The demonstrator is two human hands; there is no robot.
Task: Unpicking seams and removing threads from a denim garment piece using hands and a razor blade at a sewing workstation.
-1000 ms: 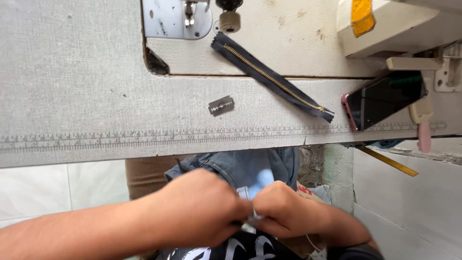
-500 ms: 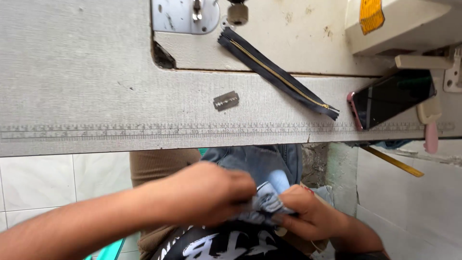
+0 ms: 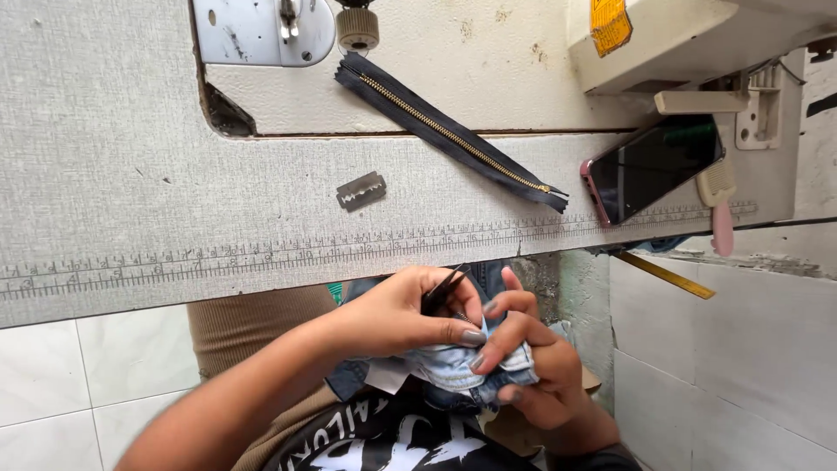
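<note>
Both hands, left hand (image 3: 401, 310) and right hand (image 3: 532, 366), grip denim (image 3: 453, 365) below the table edge (image 3: 261, 279).

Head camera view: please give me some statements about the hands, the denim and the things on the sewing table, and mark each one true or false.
1. Both hands, left hand and right hand, grip a piece of light blue denim below the table edge. True.
2. The dark zipper lies on the table, closed. True, as far as its brass teeth show.
3. The razor blade is pinched in the right hand. False: it lies on the table, apart from both hands.
4. The phone lies on the table's left end. False: it is on the right, near the pink comb.
5. A ruler scale runs along the table's front edge. True.
</note>
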